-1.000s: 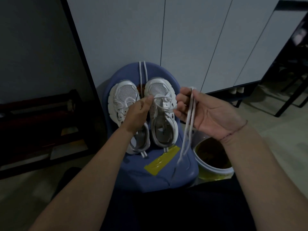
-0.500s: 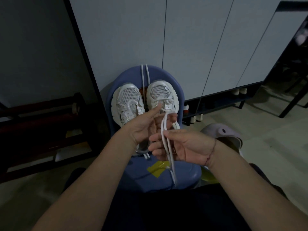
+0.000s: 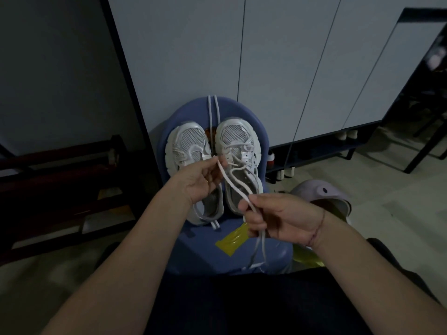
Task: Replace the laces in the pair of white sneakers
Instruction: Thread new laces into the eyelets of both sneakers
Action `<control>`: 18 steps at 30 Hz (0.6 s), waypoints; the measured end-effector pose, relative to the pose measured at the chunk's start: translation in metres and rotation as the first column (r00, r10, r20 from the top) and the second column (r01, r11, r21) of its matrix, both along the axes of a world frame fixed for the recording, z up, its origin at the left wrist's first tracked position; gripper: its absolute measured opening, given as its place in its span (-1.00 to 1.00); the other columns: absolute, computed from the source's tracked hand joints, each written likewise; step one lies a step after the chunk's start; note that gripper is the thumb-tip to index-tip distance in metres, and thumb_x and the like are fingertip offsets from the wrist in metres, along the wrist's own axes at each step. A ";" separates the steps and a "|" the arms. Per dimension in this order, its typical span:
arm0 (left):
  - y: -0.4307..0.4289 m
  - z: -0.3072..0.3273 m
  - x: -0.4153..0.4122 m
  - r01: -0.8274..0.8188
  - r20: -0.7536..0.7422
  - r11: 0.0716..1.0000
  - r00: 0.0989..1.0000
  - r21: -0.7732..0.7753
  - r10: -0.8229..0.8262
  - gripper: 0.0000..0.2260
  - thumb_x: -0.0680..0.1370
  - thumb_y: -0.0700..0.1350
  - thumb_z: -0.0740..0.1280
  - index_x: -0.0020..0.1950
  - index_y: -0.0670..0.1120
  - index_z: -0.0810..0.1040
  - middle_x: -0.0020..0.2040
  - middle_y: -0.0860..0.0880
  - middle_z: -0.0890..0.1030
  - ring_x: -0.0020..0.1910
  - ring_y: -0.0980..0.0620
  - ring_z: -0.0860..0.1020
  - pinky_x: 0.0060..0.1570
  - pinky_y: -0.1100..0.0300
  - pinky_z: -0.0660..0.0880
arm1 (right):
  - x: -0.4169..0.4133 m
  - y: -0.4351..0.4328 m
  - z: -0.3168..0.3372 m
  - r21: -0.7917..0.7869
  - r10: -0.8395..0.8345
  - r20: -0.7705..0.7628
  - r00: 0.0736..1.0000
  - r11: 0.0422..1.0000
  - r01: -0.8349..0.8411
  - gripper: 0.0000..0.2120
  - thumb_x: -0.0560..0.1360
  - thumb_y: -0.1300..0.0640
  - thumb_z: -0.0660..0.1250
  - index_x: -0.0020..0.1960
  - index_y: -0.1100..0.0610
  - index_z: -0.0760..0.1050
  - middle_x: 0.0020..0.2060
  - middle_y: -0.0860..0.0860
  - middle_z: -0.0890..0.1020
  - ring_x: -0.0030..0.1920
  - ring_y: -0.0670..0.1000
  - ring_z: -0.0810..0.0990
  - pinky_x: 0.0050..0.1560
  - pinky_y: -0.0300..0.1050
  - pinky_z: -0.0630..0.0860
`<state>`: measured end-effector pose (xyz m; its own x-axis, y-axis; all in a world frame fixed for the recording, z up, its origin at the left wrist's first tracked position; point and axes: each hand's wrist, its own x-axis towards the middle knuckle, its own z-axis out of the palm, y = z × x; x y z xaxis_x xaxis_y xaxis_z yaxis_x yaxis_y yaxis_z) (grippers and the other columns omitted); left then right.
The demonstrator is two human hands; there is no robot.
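On the blue stool (image 3: 200, 247) in front of the person, the two white sneakers stand side by side with toes pointing away. The left sneaker (image 3: 188, 146) shows no lace across its tongue, while the right sneaker (image 3: 238, 139) has a lace (image 3: 232, 187) running loosely through its front eyelets.

That lace comes back towards the person and both hands hold it. The left hand (image 3: 200, 180) pinches one end between thumb and fingertips, just above the gap between the shoes. The right hand (image 3: 278, 218) is closed round a lower stretch, and the tail hangs past the stool's front edge.

To do this step well, I would draw the slack out evenly so the loops over the tongue lie flat, not twisted. The pinched tip should stay stiff and be aimed at one eyelet at a time. The right hand can steady the line and keep the shoe from sliding.

A second lace (image 3: 212, 112) lies doubled between the sneakers, its far end going over the stool's back.

Light is dim, so which eyelets are filled is hard to read, and whether the held lace is going in or coming out cannot be told. The left hand covers part of the left sneaker's eyelet rows, and the right hand covers the right sneaker's heel.
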<state>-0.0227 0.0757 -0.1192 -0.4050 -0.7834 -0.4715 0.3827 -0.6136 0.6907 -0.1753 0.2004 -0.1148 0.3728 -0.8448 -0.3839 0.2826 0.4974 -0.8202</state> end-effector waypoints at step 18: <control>0.042 0.022 -0.022 0.409 0.043 0.907 0.912 -0.096 -0.407 -0.39 0.64 0.23 0.03 0.16 -0.25 0.61 -0.11 -0.08 0.59 -0.13 0.00 0.55 -0.07 0.15 0.49 | 0.010 0.023 0.045 -0.118 0.018 0.480 0.877 0.992 0.044 -0.79 0.58 0.07 0.08 -0.07 0.16 0.43 -0.51 -0.07 0.35 -0.56 -0.17 0.29 -0.62 -0.38 0.23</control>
